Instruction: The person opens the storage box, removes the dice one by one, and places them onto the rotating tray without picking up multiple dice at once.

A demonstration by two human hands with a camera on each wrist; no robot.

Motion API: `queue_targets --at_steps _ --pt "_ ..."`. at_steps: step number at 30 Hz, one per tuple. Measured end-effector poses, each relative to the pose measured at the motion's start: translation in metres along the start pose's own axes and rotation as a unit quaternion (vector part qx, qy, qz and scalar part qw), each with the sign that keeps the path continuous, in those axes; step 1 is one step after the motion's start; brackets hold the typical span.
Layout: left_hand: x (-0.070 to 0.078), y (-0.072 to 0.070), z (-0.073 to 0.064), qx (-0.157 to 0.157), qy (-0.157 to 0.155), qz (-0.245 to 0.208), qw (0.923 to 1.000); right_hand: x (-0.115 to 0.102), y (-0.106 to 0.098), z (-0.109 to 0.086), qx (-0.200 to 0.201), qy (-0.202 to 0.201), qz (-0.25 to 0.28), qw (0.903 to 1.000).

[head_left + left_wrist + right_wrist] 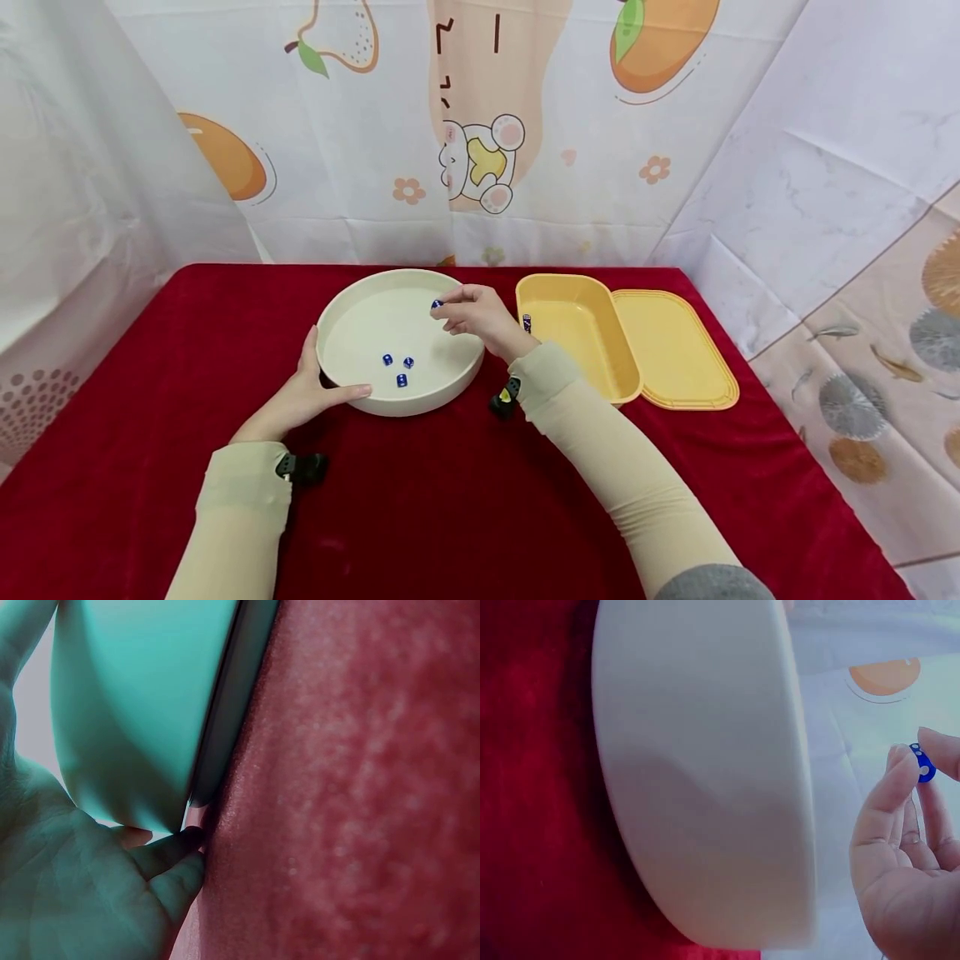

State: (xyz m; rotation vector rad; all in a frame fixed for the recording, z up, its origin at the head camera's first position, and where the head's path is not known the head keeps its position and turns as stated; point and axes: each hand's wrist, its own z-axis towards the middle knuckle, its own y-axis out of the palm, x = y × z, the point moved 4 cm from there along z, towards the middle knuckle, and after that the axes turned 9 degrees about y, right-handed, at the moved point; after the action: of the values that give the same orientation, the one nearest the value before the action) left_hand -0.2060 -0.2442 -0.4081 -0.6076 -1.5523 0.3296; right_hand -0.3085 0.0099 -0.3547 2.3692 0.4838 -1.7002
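My right hand [480, 317] pinches a blue die [924, 763] with white dots between thumb and fingertips, over the right part of a round cream tray [375, 312]. At the tray's left front side my left hand [300, 396] grips its wall, the thumb on the front rim and the other fingers round the outside. In the left wrist view the fingers [169, 859] curl at the tray's lower edge. Toward the front of the tray floor lie several blue dice: one [387, 360], another [408, 362] and a third [402, 380].
Right of the tray stands a yellow rectangular box [577, 312], with more dark blue dice [527, 323] by its left wall. Its flat yellow lid [675, 350] lies beside it on the red cloth [420, 500]. A printed white curtain [360, 167] hangs behind the table.
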Motion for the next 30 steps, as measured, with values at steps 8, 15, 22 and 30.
queue_targets --at_steps 8,15,22,30 --pt "0.000 0.001 0.000 0.000 0.001 0.001 1.0000 0.008 0.008 0.007 0.007 0.012 0.012 0.9998" --pt "0.000 0.000 -0.001 -0.002 -0.004 -0.002 1.0000 0.016 0.016 0.013 0.018 0.019 0.001 0.9997" --pt "0.000 0.001 -0.002 -0.004 -0.008 -0.004 1.0000 0.021 0.024 0.018 0.017 0.015 -0.013 0.9997" --pt "0.002 0.000 0.000 -0.004 -0.006 -0.002 1.0000 0.023 0.031 0.023 -0.018 0.003 -0.066 0.9977"
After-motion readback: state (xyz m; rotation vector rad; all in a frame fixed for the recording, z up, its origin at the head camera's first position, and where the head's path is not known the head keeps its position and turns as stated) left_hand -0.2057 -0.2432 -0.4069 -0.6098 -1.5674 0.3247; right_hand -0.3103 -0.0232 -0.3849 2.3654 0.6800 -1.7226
